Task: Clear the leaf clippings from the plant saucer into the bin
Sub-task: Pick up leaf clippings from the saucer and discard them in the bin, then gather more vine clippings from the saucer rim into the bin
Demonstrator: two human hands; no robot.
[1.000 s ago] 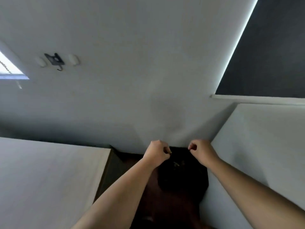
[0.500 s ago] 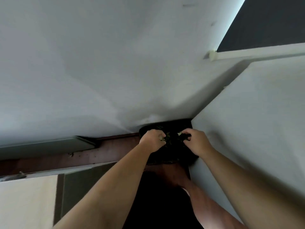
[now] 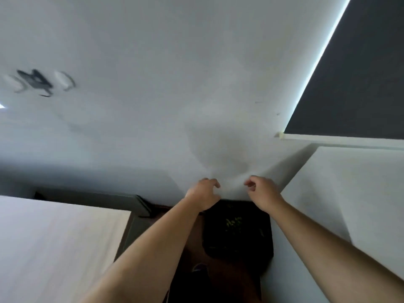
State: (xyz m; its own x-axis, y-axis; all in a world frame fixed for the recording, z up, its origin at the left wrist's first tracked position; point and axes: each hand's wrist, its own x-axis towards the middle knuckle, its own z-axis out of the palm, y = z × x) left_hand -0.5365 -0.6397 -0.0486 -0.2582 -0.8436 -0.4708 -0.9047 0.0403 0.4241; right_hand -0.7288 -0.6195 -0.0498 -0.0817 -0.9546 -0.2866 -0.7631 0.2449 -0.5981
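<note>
A black bin (image 3: 260, 248) lined with a dark bag stands on the floor in the corner, between the wall and a white cabinet. Green leaf clippings (image 3: 233, 223) lie inside it. My left hand (image 3: 204, 194) hovers above the bin's far left rim, fingers curled and apart, holding nothing. My right hand (image 3: 261, 192) hovers above the far right rim, fingers loosely spread and holding nothing. The plant saucer is out of view.
A pale wooden tabletop (image 3: 54, 243) fills the lower left. A white cabinet side (image 3: 349, 204) rises on the right. The grey wall (image 3: 175, 106) carries a dark hook (image 3: 36, 80). A dark window blind (image 3: 360, 73) is at the upper right. Brown floor (image 3: 196, 237) lies beside the bin.
Half a second ago both hands were pinched together low over the bin with clippings. Now they are raised and open, and the clippings lie in the bin. The view has tilted up.
</note>
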